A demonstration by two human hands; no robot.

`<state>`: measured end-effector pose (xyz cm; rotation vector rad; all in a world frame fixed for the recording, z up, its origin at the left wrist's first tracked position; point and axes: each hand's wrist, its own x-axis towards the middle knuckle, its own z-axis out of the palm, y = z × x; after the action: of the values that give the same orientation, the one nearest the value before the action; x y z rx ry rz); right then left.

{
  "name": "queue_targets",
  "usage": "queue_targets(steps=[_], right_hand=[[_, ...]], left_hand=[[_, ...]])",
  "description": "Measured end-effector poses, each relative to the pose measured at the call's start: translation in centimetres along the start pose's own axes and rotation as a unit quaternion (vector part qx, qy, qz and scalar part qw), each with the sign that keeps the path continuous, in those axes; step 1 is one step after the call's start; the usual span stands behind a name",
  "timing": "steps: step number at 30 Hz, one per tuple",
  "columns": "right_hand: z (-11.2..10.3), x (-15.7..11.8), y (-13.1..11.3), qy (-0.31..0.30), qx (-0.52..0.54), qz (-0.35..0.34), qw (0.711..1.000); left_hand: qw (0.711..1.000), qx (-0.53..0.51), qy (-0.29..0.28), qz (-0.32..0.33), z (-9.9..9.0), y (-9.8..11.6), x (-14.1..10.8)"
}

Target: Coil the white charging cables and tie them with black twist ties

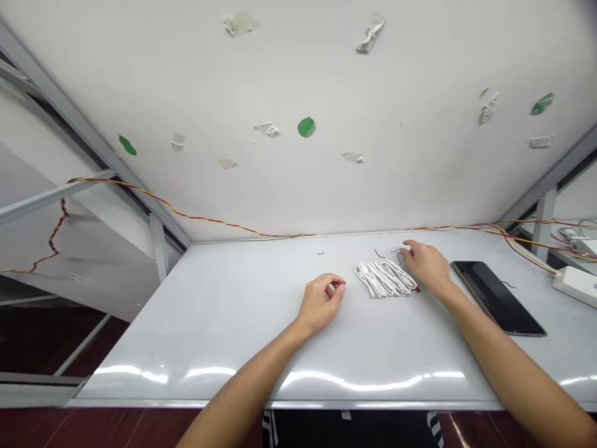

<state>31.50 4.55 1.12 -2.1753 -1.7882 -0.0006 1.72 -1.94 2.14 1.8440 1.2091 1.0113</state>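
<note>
A bundle of white cable [385, 278], folded into several loops, lies on the grey table between my hands. My left hand [321, 302] rests just left of it, fingers curled and the thumb tip against the index finger. Anything in that pinch is too small to make out. Beyond the bundle's right end is my right hand [426, 266], its index finger and thumb a little apart, nothing seen between them. Right by those fingertips lie short dark wire ties [400, 256]. Another dark tie [379, 254] lies behind the bundle.
A black-screened phone or tablet [499, 297] lies right of my right hand, with a dark tie [508, 284] beside it. A white power strip [576, 285] sits at the far right. Red-yellow twisted wire [224, 223] runs along the white back panel [289, 186].
</note>
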Motion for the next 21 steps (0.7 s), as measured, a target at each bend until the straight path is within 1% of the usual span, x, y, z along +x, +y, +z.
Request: queue_targets(steps=[3, 4, 5, 6, 8, 11, 13, 15, 18, 21], right_hand=[[-0.9, -0.6, -1.0, 0.089, -0.006, -0.030, 0.996], [-1.2, -0.9, -1.6, 0.110, 0.005, -0.048, 0.993], [-1.6, -1.2, -2.2, 0.113, 0.020, -0.068, 0.991], [-1.8, -1.6, -2.8, 0.098, 0.033, -0.089, 0.991], [-2.0, -2.7, -4.2, 0.032, 0.042, -0.126, 0.991], [-1.7, -4.6, -6.3, -0.060, 0.012, -0.162, 0.985], [-1.4, -5.8, -7.4, -0.089, 0.002, -0.191, 0.978], [-1.3, -6.7, -8.3, -0.108, 0.019, -0.222, 0.969], [-1.6, -7.3, -8.9, -0.145, 0.095, -0.269, 0.947], [-1.9, -7.2, -9.1, -0.178, 0.170, -0.295, 0.923]], left_hand=[[1.000, 0.008, 0.003, 0.005, 0.0, -0.1, 0.0], [1.000, 0.011, 0.003, 0.007, 0.1, -0.1, 0.0], [1.000, 0.016, 0.002, 0.009, 0.1, 0.0, -0.1], [1.000, 0.022, -0.001, 0.013, 0.1, 0.0, -0.1], [0.999, 0.046, -0.003, 0.018, 0.0, 0.0, -0.2], [0.994, 0.107, -0.008, 0.021, 0.0, -0.1, -0.4], [0.987, 0.159, -0.024, 0.024, 0.0, -0.2, -0.5], [0.975, 0.216, -0.045, 0.030, 0.1, -0.4, -0.5], [0.956, 0.283, -0.068, 0.030, 0.2, -0.5, -0.7], [0.949, 0.306, -0.073, 0.020, 0.2, -0.4, -0.7]])
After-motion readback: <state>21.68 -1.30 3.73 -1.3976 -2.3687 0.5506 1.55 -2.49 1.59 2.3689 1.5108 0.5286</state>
